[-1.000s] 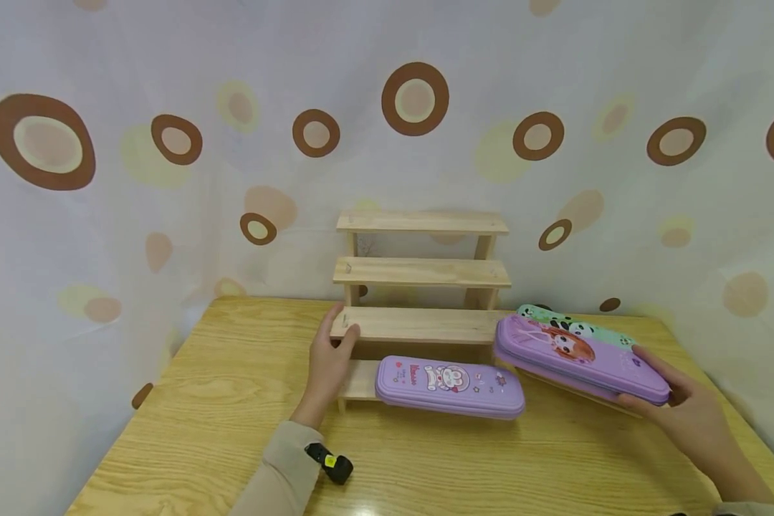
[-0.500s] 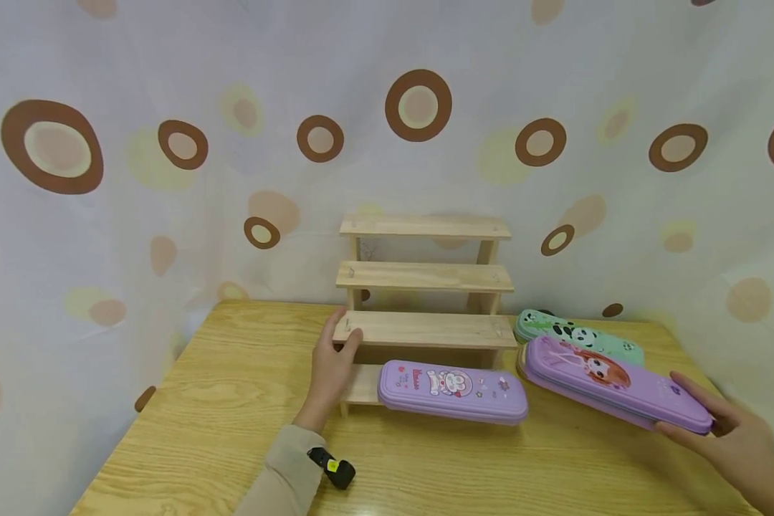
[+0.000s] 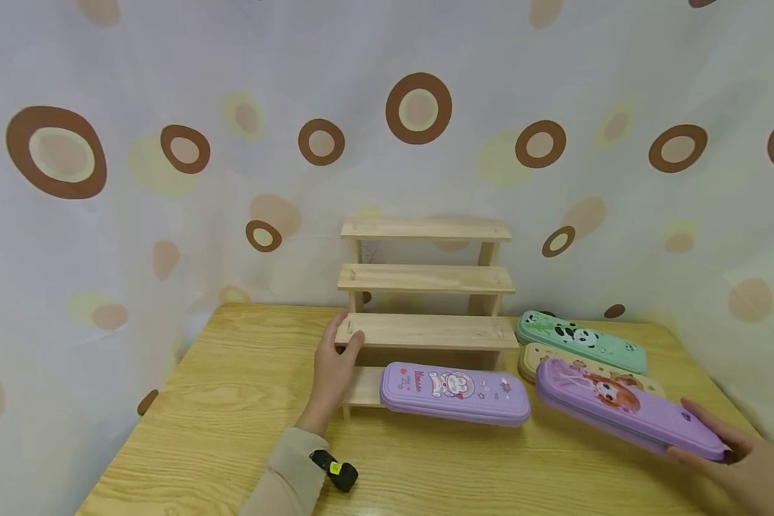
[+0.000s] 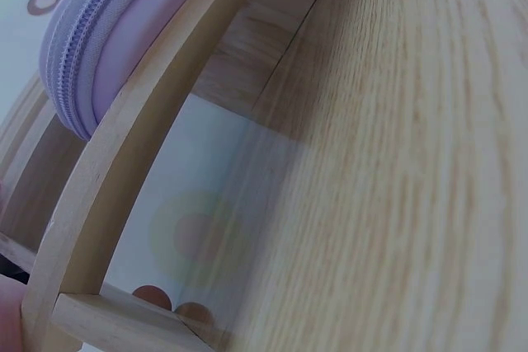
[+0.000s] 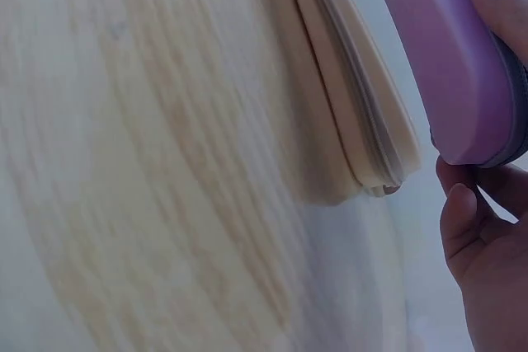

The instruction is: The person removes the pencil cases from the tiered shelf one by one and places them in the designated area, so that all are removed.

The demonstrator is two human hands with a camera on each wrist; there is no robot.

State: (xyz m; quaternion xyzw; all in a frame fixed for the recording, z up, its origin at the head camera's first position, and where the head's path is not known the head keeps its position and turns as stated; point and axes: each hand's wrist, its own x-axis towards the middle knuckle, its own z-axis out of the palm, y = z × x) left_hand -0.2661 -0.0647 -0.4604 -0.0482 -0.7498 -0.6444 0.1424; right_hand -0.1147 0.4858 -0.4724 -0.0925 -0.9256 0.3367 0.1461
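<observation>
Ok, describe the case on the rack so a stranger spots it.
On the table stands a stepped wooden rack. A purple case lies on its lowest step. Its white cartoon character sets it apart from the other purple case, in the right hand, which shows an orange-haired girl.

Purple girl-print case (image 3: 628, 410): farther right and nearer the person, carried in the right hand (image 3: 751, 466)
Yellow case (image 3: 570, 357): now mostly uncovered
Green panda case (image 3: 609, 347): top now fully visible
</observation>
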